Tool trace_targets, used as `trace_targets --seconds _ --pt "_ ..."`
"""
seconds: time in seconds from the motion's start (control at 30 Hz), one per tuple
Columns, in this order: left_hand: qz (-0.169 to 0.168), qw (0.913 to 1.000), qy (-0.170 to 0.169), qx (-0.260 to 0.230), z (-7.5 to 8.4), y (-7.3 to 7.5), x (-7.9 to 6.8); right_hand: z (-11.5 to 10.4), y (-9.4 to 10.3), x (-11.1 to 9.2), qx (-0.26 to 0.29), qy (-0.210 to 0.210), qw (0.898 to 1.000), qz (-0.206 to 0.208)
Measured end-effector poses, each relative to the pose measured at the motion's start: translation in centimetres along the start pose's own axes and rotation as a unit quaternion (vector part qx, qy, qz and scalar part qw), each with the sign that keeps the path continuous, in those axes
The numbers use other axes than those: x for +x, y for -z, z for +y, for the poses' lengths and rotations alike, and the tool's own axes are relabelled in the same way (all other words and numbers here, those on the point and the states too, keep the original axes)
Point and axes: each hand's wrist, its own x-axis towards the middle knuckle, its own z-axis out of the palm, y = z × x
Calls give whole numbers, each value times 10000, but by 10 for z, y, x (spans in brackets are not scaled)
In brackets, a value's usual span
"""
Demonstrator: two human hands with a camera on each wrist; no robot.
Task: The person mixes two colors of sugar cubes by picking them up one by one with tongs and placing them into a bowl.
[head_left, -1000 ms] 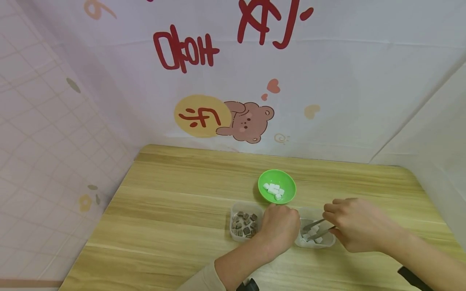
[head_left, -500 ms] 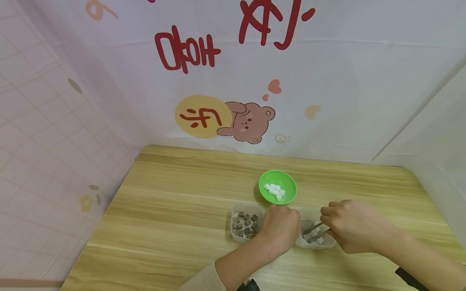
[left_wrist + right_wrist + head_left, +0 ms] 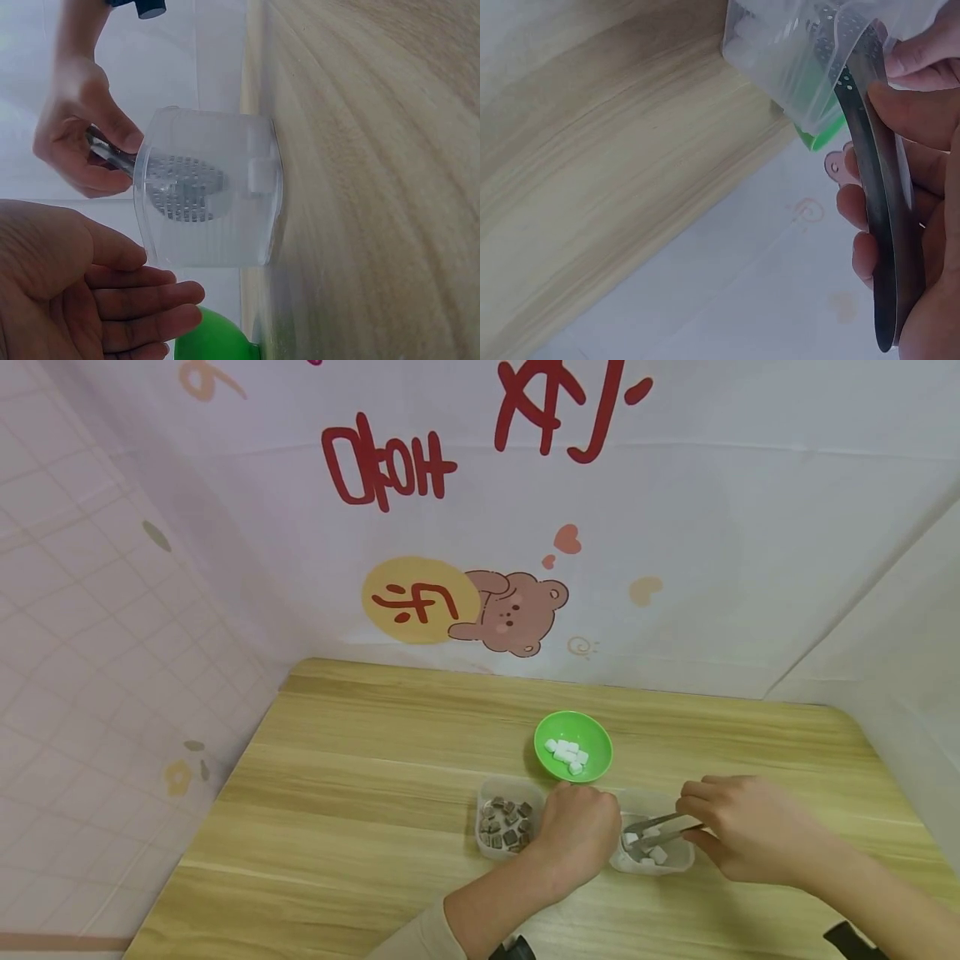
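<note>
Metal tongs [image 3: 897, 232] with perforated heads, gripped in the right hand [image 3: 750, 828], arms apart, reach into a translucent plastic tub [image 3: 232, 249] of white cubes [image 3: 658, 855]; whether one is pinched cannot be told. The left hand [image 3: 581, 828], fingers extended, is at that tub's rim, partly blocking a second tub [image 3: 491, 853] of brown cubes [image 3: 511, 837]. Behind: glossy round green bowl [image 3: 577, 723], wood-grain table [image 3: 360, 760], creased printed cloth [image 3: 712, 510].

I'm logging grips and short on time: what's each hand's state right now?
Left hand: at the clear container's edge; whether it grips cannot be told.
Right hand: closed, holding metal tongs.
</note>
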Motion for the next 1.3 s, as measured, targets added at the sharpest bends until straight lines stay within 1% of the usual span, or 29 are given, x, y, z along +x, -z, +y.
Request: trace_targets --seconds 0.07,0.17,0.3,0.43,0.53,0.67,0.73,0.8,0.93,1.1,1.3 --pt "28 10000 -4 34 0 -1 0 1 0 -5 158 -189 9996 128" --pt "116 9999 11 80 1 -2 1 1 2 -12 247 -465 9980 356" --pt "215 9998 23 33 1 -4 1 1 7 -16 137 -747 9944 735" --pt "251 9997 -5 37 0 -4 1 4 13 -17 -8 -907 9905 1036" --pt "254 9996 -39 65 0 -5 1 9 16 -16 6 -986 9875 1226" --pt "226 9997 -67 83 0 -4 1 14 18 -11 -93 -1152 9841 1348" --pt "210 9997 -68 94 0 -4 1 16 17 -7 -229 -1288 9826 1320" --pt "200 9997 -75 112 0 -4 1 17 14 -1 -363 -1379 9809 1324" --pt "188 9997 -92 118 0 -4 1 20 3 11 -401 -1431 9788 1409" --pt "136 9996 -99 223 0 -3 1 22 -13 25 -236 -1354 9787 1527" --pt "79 9998 -15 198 0 -3 1 23 -29 31 -20 -1446 9774 1544"
